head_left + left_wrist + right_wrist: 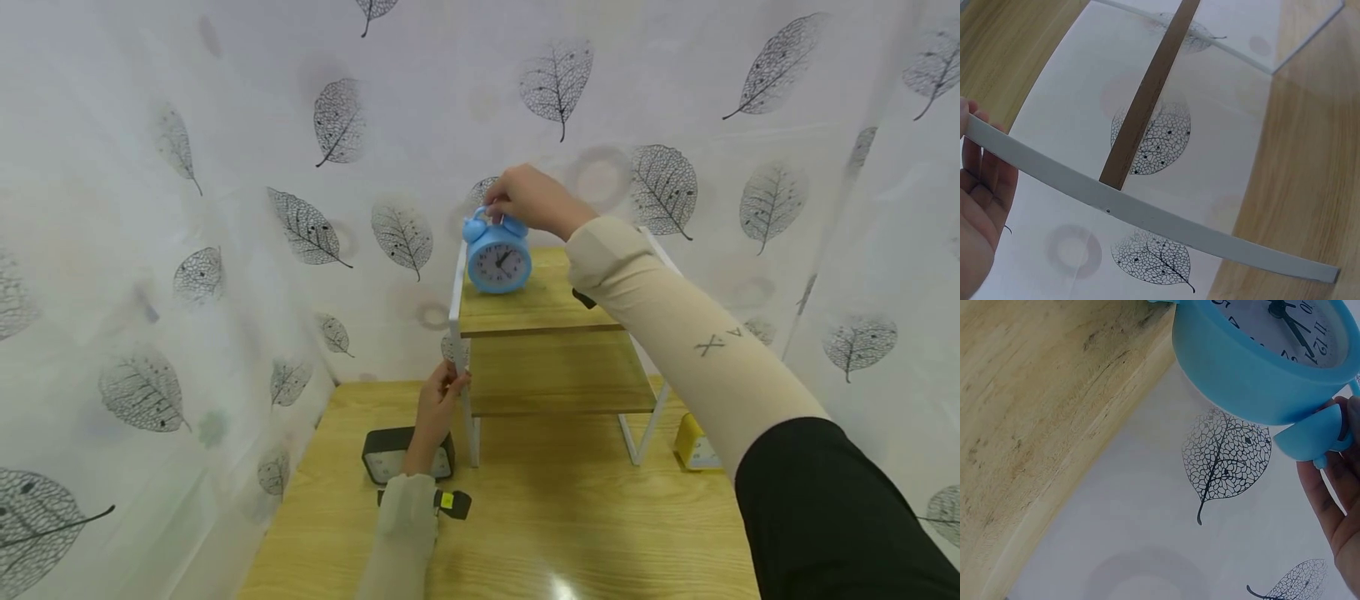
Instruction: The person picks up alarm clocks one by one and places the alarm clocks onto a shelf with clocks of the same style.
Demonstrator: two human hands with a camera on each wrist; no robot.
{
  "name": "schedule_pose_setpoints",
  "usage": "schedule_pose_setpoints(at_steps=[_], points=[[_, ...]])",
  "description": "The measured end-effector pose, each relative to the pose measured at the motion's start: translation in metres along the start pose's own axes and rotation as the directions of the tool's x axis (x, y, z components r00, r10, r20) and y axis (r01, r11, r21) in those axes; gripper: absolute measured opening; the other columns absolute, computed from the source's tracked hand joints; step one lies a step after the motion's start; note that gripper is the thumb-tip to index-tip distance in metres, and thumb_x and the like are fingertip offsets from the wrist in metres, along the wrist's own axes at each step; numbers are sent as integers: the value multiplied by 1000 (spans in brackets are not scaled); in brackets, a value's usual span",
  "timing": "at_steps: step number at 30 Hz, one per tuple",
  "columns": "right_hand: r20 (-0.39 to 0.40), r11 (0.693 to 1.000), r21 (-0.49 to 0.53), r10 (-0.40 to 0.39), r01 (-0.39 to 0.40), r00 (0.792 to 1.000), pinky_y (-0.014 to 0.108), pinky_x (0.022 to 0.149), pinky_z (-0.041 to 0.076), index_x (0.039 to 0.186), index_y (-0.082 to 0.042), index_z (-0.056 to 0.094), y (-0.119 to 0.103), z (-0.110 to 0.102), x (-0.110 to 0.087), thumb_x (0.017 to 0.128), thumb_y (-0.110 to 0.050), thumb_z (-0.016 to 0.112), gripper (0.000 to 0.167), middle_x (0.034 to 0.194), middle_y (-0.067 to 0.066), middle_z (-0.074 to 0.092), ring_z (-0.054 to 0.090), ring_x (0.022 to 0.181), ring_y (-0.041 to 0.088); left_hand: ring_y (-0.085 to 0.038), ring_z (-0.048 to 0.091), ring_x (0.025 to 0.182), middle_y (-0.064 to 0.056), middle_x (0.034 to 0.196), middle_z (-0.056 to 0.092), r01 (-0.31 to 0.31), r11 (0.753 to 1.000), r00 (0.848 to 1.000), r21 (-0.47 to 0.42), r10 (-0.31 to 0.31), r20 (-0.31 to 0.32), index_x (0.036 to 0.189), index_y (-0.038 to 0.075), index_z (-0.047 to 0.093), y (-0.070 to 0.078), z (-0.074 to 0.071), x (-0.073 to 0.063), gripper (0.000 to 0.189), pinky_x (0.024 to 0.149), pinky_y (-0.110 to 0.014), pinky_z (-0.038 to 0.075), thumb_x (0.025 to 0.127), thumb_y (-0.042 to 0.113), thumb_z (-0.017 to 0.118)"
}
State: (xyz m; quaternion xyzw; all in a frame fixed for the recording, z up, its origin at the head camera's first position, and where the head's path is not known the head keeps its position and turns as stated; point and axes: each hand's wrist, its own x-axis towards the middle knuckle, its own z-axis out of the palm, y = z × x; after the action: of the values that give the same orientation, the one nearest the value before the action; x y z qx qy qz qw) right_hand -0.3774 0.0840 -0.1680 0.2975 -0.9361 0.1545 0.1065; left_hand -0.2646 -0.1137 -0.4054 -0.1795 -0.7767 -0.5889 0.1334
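Observation:
A blue twin-bell alarm clock (498, 265) stands upright near the left end of the top board of a small wood-and-white-metal shelf (551, 318). My right hand (534, 198) holds it from above by its top handle. In the right wrist view, the fingers of that hand (1341, 500) are curled beside one bell (1311, 436). Lower down, my left hand (438, 404) grips the shelf's white front left post (459, 354). The left wrist view has the same hand (984, 206) around one end of the white post (1147, 215), thumb and fingers on opposite sides.
The shelf stands on a wooden table (570, 533) against a leaf-patterned wall covering (405, 125). A black box-shaped clock (386, 439) sits behind my left wrist, left of the shelf. A yellow clock (692, 440) is right of the shelf, partly behind my right sleeve.

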Motion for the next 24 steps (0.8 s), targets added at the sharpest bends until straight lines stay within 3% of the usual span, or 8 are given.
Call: schedule_pose_setpoints(at_steps=[9,15,24], points=[[3,1000,8,16,-16,1000,36,84,51,110,0,67,1,1,2,96,-8,51,23,99,16,71,65,94,26,-18,55,78,-27,91,62,-17,1000,1000,-7,17,3,91,-8,54,-2,0,1,15,65,-20,42,95,6,51],[12,1000,16,25,-25,1000,37,87,50,112,1,66,2,1,2,97,-7,49,24,100,17,70,64,96,26,-15,54,79,-28,93,63,-16,1000,1000,-5,16,3,90,-7,53,-2,0,2,15,65,-27,45,95,7,51],[25,998,35,42,-42,999,36,87,50,114,1,65,3,4,6,97,-7,49,25,101,17,70,64,98,26,-22,55,79,-27,92,63,-4,1000,1000,15,4,-3,91,-8,53,-2,0,1,16,67,-36,48,96,8,51]])
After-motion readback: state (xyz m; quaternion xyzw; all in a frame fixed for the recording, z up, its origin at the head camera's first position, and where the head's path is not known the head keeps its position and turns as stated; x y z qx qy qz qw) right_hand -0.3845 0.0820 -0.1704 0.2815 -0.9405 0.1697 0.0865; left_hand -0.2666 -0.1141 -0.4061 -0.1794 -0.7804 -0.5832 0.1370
